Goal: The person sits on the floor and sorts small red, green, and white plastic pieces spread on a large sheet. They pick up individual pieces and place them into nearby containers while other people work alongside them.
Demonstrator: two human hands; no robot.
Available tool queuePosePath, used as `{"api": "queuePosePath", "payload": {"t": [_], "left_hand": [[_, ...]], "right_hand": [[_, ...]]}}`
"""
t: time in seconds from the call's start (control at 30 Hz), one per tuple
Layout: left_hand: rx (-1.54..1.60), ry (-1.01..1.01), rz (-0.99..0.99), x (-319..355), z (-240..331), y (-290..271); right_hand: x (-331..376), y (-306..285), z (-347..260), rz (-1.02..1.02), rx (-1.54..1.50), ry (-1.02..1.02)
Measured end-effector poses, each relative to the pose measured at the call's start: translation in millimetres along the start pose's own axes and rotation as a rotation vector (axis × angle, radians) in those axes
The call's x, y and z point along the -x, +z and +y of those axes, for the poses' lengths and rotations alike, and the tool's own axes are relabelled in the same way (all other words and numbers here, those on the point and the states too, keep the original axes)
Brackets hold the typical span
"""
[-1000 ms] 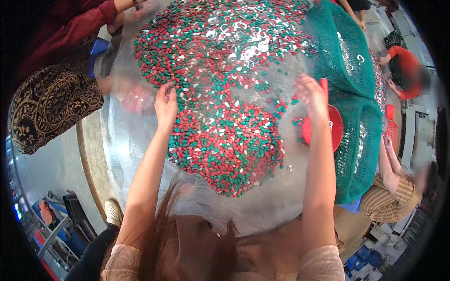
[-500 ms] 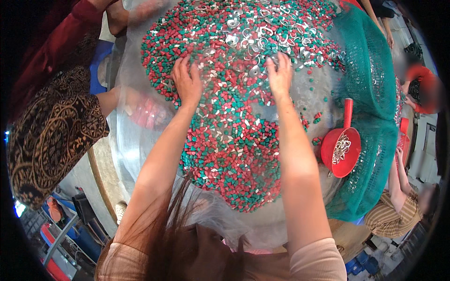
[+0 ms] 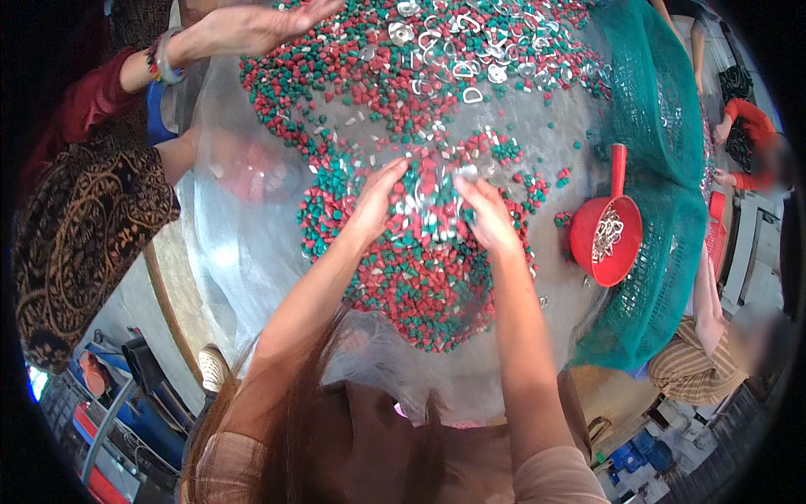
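Here the left hand [image 3: 375,202] and the right hand [image 3: 487,217] lay close together on a heap of small red and green pieces [image 3: 420,269], palms down and fingers cupped inward toward each other. Between them sat a cluster of shiny metal rings [image 3: 432,202], which the fingers touched; whether either hand actually gripped any, I could not tell. The pieces looked like little chunky pellets, red and teal-green mixed evenly, with silvery flecks scattered through them. They were spread over a clear plastic sheet [image 3: 227,252] covering a round table, thickest just in front of the person and again in a broad band along the far side. More metal rings [image 3: 453,50] lay loose in that far band. A red scoop [image 3: 606,227] holding a few rings rested to the right of the hands, against a green net [image 3: 663,168] draped along the table's right edge. At the upper left another person's hand [image 3: 252,25], bangles at the wrist, reached into the far pellets.
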State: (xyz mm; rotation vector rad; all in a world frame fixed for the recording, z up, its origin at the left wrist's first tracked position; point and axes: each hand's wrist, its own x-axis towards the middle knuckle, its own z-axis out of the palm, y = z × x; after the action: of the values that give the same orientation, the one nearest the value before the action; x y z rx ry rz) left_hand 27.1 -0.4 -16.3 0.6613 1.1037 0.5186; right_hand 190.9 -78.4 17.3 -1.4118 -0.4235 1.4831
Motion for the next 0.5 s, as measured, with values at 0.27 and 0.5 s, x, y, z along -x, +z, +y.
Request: {"api": "queuePosePath", "payload": {"t": [0.27,0.5], "left_hand": [[-0.752,0.559,-0.112,16.3,37.5,-46.6],[-0.958,0.633,-0.226,46.9,33.1,-17.8]], "right_hand": [[70.6,-77.5,-27.7,0.009,0.425,-0.053],[73.2,-72.4,-17.5,0.025,-0.111,-0.156]]}}
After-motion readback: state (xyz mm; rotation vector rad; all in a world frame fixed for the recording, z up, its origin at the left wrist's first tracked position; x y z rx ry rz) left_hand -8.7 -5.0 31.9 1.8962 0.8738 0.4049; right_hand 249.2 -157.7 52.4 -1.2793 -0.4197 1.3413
